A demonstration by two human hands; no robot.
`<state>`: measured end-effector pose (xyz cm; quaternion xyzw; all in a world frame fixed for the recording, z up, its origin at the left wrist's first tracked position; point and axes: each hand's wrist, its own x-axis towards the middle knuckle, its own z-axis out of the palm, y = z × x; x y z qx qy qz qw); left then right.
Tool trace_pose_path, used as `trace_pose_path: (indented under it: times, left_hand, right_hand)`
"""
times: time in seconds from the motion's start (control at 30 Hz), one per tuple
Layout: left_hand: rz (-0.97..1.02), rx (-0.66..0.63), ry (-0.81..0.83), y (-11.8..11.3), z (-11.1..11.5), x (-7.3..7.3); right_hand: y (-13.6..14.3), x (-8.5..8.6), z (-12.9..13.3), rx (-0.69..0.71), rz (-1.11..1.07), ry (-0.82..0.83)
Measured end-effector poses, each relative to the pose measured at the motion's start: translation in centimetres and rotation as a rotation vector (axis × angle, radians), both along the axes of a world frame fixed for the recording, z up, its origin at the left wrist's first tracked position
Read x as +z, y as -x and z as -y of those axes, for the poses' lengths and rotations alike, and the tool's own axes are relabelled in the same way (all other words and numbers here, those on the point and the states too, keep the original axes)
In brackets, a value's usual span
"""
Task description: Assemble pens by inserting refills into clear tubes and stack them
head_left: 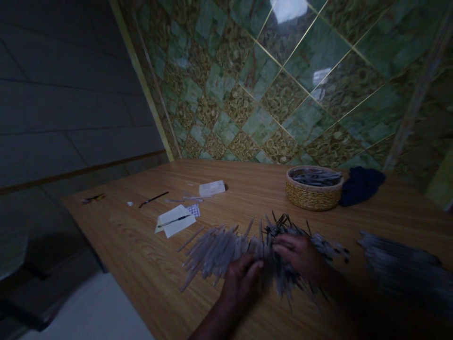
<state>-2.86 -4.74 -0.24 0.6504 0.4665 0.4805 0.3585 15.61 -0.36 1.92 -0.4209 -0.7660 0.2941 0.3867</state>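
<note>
Well, lots of thin pale sticks (212,252) lie in a wide, messy pile on the brown table (138,255). The left hand (240,276) is at the front of the pile, fingers bent, but I can't tell if it grips a stick. The right hand (300,255) is over the dark sticks (283,225) mixed in on the right; it's too dim to tell what it pinches. Behind it, a round woven basket (313,197) holds more sticks, beside a blue cloth (363,186). Another bunch (403,264) lies far right. White paper (177,229) sits to the left.
</note>
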Motion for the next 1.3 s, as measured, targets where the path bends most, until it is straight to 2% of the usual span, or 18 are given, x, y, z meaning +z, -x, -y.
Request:
trace_pose_path:
  times: [0.1, 0.17, 0.23, 0.3, 0.4, 0.5, 0.6, 1.03, 1.3]
  left_hand:
    - [0.127, 0.033, 0.039, -0.6, -2.5, 2.0]
    - [0.166, 0.06, 0.021, -1.1, -4.7, 3.3]
    - [0.202, 0.068, 0.007, -1.7, -6.7, 4.0]
    - [0.246, 0.068, 0.01, -2.1, -8.3, 3.8]
    - [0.294, 0.071, 0.029, -2.6, -9.4, 2.2]
    - [0.281, 0.07, 0.032, -2.4, -9.5, 0.3]
    - [0.248, 0.071, 0.018, -2.0, -9.3, -0.5]
    - [0.195, -0.003, -0.001, -1.9, -8.6, -0.5]
    - [0.14, -0.007, -0.04, -1.6, -8.8, -0.4]
  right_hand:
    - [-2.3, -0.7, -2.5, -0.109, 0.064, 0.027]
    - [-3.2, -1.5, -3.8, -0.135, 0.145, 0.052]
    - [-3.4, -2.2, -4.7, -0.137, 0.238, 0.063]
    - [-3.2, -2.7, -5.3, -0.13, 0.337, 0.064]
    - [-2.8, -3.2, -5.8, -0.152, 0.465, 0.061]
    - [-2.6, -3.2, -6.1, -0.174, 0.546, 0.049]
    - [-2.6, -3.1, -6.2, -0.179, 0.589, 0.071]
    - [-2.9, -4.0, -6.2, -0.184, 0.567, 0.107]
    - [-2.7, -3.5, -5.9, -0.185, 0.629, 0.116]
